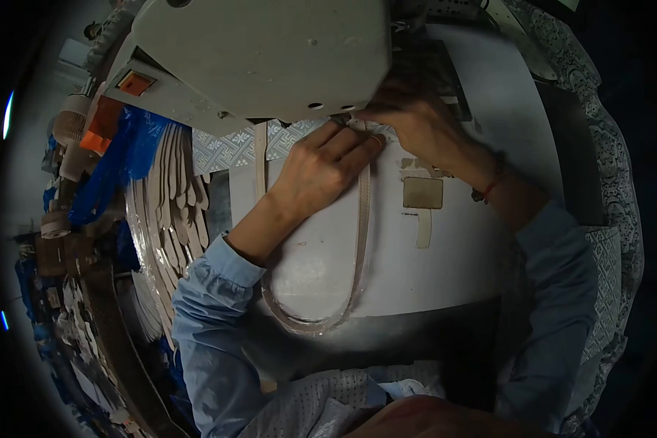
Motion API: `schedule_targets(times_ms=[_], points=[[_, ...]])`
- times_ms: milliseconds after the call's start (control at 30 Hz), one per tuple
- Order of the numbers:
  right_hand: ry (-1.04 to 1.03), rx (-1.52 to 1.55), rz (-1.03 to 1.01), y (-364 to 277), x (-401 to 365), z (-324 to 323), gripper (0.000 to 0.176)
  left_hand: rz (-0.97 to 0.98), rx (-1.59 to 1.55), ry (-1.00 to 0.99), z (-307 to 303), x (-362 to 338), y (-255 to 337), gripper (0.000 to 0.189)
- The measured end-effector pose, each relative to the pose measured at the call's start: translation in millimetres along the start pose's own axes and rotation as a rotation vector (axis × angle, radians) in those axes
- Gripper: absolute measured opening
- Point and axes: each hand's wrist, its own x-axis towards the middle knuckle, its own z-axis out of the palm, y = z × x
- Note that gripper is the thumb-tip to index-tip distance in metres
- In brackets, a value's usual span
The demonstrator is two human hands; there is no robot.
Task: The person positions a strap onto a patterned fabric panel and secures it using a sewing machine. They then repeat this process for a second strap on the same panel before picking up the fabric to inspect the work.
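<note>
A long beige strap (362,233) hangs in a U-shaped loop over the white work surface (401,277), its upper parts running beneath the pale machine head (270,55). My left hand (327,164) has its fingers closed on the strap's right side, just under the machine's lower edge; a ring shows on one finger. My right hand (416,120) is beside it at the right, near the strap's upper end. Its fingertips lie in shadow by the machine, so what they touch cannot be made out.
A bundle of beige strips (171,175) lies at the left beside blue plastic (113,175) and thread cones (71,120). Patterned cloth (223,150) lies below the machine. Brown tape (423,193) is stuck on the surface. An orange switch (134,83) is on the machine.
</note>
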Motion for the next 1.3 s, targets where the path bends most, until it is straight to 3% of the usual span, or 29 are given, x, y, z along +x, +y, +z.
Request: schedule_targets(times_ms=[67, 233, 567, 667, 733, 1300], points=[[-0.006, 0.054, 0.018, 0.9, -0.1, 1.0, 0.033, -0.005, -0.010, -0.011, -0.6, 0.8, 0.6, 0.035], [0.004, -0.155, -0.033, 0.8, 10.7, -8.1, 0.032, -0.052, -0.007, -0.066, -9.3, -0.1, 13.7, 0.037], [-0.056, -0.107, -0.126, -3.0, 8.4, -15.8, 0.031, -0.062, -0.019, -0.097, -14.0, -8.6, 18.6, 0.038], [-0.108, -0.016, -0.069, -16.0, -4.8, -19.5, 0.027, -0.089, -0.033, -0.129, -17.1, -8.2, 20.0, 0.038], [-0.131, -0.048, -0.010, -24.1, -13.6, -19.4, 0.035, -0.090, -0.037, -0.119, -17.2, -8.9, 21.6, 0.038], [-0.133, -0.103, -0.024, -28.2, -13.8, -23.7, 0.035, -0.203, -0.074, -0.158, -29.6, -11.6, 27.7, 0.038]])
